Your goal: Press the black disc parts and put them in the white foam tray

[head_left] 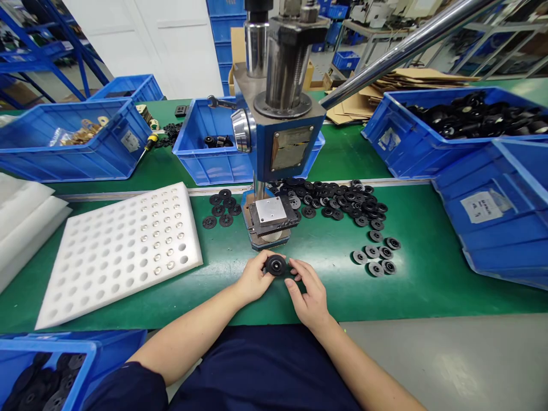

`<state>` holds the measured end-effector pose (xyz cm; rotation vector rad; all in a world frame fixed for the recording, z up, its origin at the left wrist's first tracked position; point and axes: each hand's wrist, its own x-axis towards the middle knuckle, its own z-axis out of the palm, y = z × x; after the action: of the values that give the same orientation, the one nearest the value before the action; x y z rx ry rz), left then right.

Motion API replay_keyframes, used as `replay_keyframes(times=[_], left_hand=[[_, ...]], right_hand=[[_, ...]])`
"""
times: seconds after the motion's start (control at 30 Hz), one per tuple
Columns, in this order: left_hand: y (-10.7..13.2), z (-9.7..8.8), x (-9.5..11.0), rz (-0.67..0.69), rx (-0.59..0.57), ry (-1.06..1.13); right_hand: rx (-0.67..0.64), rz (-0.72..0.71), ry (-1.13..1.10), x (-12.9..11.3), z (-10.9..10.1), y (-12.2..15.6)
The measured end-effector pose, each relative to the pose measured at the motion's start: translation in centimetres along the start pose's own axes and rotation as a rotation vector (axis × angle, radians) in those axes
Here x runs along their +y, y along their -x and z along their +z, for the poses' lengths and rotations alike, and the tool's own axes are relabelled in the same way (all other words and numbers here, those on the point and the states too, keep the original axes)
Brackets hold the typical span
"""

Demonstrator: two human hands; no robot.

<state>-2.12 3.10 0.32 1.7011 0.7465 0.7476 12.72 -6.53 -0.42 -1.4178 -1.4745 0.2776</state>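
Observation:
My left hand grips a round black plastic wheel by its left edge, with a small metal piece at its centre. Close to the wheel's right side is my right hand, its fingers apart and slightly curled, holding nothing that I can see. Just beyond both hands stands a blue hand press with a flat metal plate on its base. Several flat black discs lie left of the press. A pile of black wheels spreads to its right, and a smaller group of wheels sits nearer me.
A white foam tray at the left holds small metal parts in some holes. Blue bins line the back; others stand at the right and lower left. The press's long lever slants up to the right. A screwdriver leans by a bin.

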Motion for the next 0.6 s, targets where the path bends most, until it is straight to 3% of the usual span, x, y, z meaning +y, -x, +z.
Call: replay_keyframes(times=[0.27, 0.6], left_hand=[[0.08, 0.33, -0.58, -0.002, 0.013, -0.124], [0.28, 0.24, -1.01, 0.180, -0.016, -0.231]], right_hand=[[0.036, 0.016, 0.038, 0.33, 0.03, 0.07], [0.064, 0.043, 0.026, -0.02, -0.07, -0.37]])
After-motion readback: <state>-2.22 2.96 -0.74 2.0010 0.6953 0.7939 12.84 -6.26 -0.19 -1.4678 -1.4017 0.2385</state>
